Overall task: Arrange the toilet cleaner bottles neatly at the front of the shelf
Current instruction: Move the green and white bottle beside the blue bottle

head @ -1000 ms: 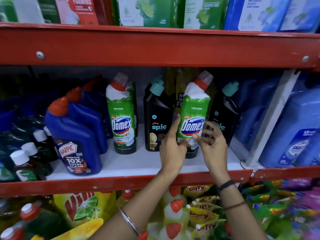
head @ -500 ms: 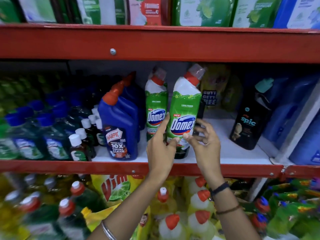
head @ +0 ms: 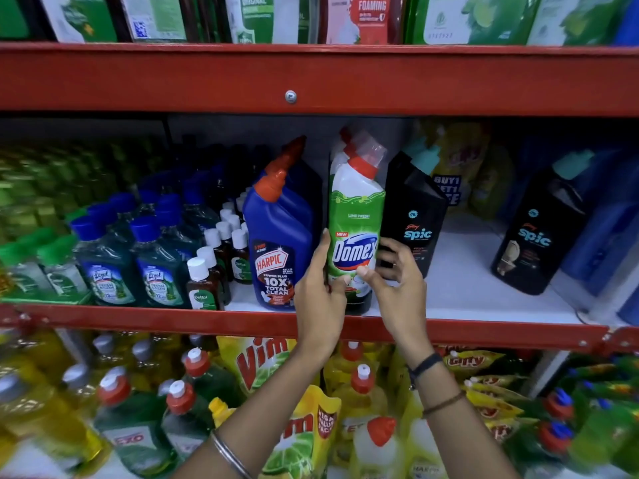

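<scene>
A green and white Domex bottle [head: 356,219] with a red cap stands at the front of the red shelf [head: 484,335]. My left hand [head: 318,292] grips its left side and my right hand [head: 394,278] holds its lower right side. A second Domex bottle [head: 340,150] stands right behind it, mostly hidden. A blue Harpic bottle [head: 280,243] stands just to the left, with more blue ones behind. A black Spic bottle [head: 413,216] stands just to the right, and another Spic bottle [head: 539,226] stands further right.
Small Dettol bottles [head: 202,281] and blue-capped Lizol bottles [head: 155,264] fill the shelf's left part. White shelf floor [head: 463,285] shows between the two Spic bottles. Yellow pouches [head: 456,160] stand at the back. Dish-wash bottles and Vim pouches [head: 262,364] crowd the shelf below.
Both hands have carried the Domex bottle left along the shelf, from between the Spic bottles to in front of the other Domex, beside the Harpic bottle. The view has shifted left.
</scene>
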Demonstrator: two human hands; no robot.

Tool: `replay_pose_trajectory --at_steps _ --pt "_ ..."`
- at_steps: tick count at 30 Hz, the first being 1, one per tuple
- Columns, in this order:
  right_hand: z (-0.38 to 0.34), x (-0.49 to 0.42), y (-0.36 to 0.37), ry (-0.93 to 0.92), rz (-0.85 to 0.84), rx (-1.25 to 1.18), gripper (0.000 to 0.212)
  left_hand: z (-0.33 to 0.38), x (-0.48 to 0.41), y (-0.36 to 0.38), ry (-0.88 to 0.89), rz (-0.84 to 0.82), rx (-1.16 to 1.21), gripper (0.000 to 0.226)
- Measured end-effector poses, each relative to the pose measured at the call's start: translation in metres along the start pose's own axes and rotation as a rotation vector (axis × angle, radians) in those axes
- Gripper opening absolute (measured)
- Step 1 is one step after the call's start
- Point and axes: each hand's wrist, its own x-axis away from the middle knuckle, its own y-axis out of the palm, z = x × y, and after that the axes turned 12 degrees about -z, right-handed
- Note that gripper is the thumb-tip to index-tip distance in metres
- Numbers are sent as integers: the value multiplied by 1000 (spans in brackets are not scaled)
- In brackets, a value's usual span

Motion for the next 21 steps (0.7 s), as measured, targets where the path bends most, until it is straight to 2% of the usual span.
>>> replay_pose_trajectory --at_steps 5,10,12,15,17,21 --pt "0 1 2 -10 -15 12 42 -3 4 0 9 0 -56 80" --pt "0 3 -3 10 -96 14 37 2 9 9 133 66 -154 67" --pt "7 11 -46 20 -52 14 36 22 18 50 215 60 -156 58" --pt "8 16 -54 5 -10 7 35 28 22 61 366 122 -154 53" --pt "6 19 -58 -11 39 -1 30 28 22 62 466 93 -167 50" --pt "8 19 -94 -23 240 36 26 34 15 90 412 -58 -85 43"
